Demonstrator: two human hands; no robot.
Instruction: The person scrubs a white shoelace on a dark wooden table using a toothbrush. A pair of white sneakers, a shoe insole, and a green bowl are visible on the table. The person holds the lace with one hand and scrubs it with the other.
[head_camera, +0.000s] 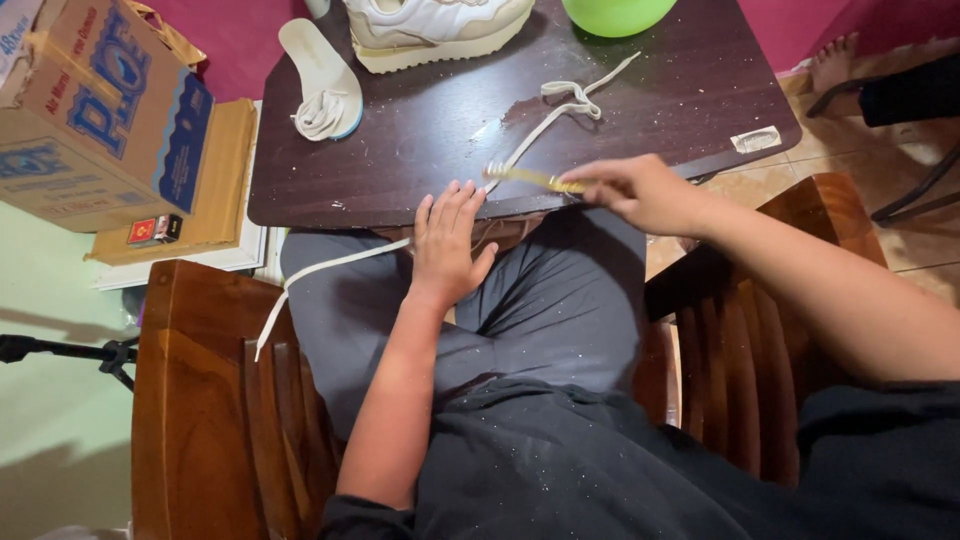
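Both hands sit at the near edge of the table. My left hand lies flat, fingers spread and pressed down on the white shoelace where it crosses the table edge. My right hand is pinched shut on a small yellowish brush, its tip touching the lace just right of my left fingertips.

To brush well, I judge the lace must stay taut and flat: the left palm should hold firm while the strokes run away from it, along the lace and not across, so it neither bunches nor slides off the edge.

Nearest me, the loose end of the lace trails left over my grey trousers and hangs past the wooden chair arm; a careless pull could drag it down. The chair arms hem in both elbows, so I have little room sideways.

Farther out, the dark table is bare in the middle, which gives space to push forward. The rest of the lace loops toward the far right. At the far left lies a pale insole with another bundled lace on it; at the far middle stands a cream sneaker, and a green bowl to its right. A cardboard box stands off the table's left edge.
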